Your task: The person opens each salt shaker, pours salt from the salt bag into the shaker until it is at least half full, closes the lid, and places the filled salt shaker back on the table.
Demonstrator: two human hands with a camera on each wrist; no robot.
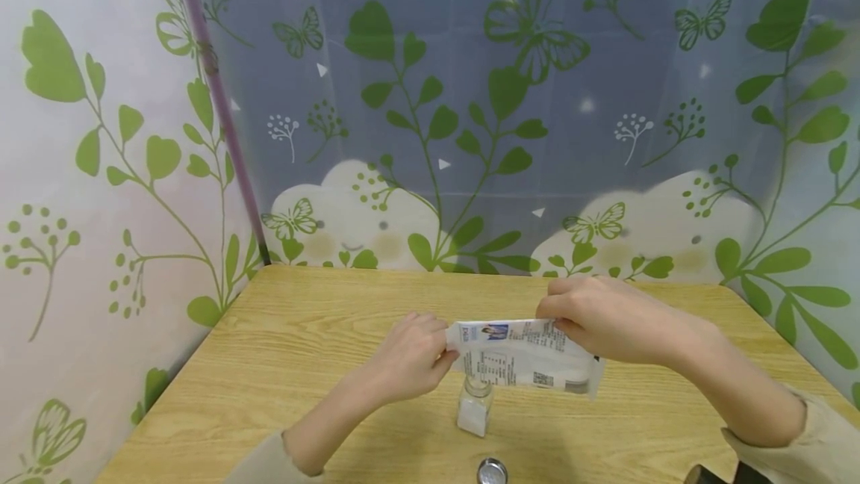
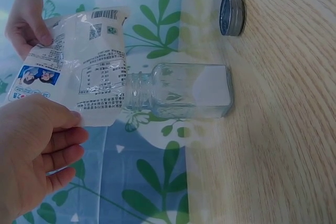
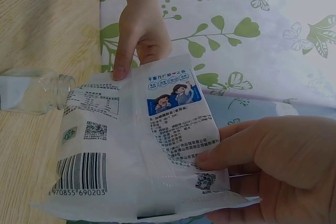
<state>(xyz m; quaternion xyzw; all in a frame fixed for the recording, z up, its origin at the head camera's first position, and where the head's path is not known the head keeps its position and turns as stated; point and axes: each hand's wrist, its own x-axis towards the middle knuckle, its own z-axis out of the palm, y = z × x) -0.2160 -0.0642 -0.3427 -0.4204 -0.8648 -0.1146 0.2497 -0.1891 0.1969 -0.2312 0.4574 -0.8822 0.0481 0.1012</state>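
Sleeve nearest the camera: pale cuff [image 1: 806, 447] at the lower right, with a dark object [image 1: 746, 473], cut off by the frame edge, beside it.
Metal cap: round and silvery [image 1: 493, 471], lying on the table at the bottom edge, off the bottle and near it.
Glass bottle: small, clear and upright [image 1: 475, 413] on the wood-grain table [image 1: 322, 334], its neck bare; white contents [image 2: 212, 85], seemingly powder, fill only the lower part, their surface sloping.
Printed packet: white plastic with text, a barcode and a blue picture [image 1: 517, 361], held aloft between both hands, its lower edge at the bottle's mouth; whether they touch, I cannot tell.
Left hand: pinches the packet's left end [image 1: 415, 357] between thumb and fingers.
Right hand: grips the packet near its right end [image 1: 608, 320], thumb on the printed face, fingers behind.
Done so far: bottle uncapped, some white contents inside.
Left to do, as a judgement: the packet is not set down and the cap not back on; no falling stream shows, and the packet's opening cannot be made out.
Backdrop: cloth printed with green leaves and butterflies [image 1: 403, 208].
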